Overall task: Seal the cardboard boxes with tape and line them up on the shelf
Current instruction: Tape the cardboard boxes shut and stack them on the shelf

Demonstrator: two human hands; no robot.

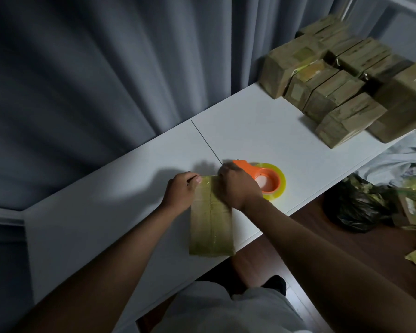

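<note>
Cardboard box (pixel 211 216) lay flat at near edge of white table (pixel 255 131), glossy tape strip along its centre seam. Left hand (pixel 181 191) pinched tape at far end; right hand (pixel 238 186) gripped orange tape dispenser (pixel 265 180) there. Risk: tape could tear crooked or wrinkle if box slid. Sealed boxes (pixel 334 85) stacked far right.

Bare white desk (pixel 262 131) lies open between my tape-yellowed cardboard box (pixel 211 219) and the far-right cluster of brown cardboard boxes (pixel 334 87), while the orange tape dispenser (pixel 267 180) blocks just right and grey curtains (pixel 106 80) wall the back.
</note>
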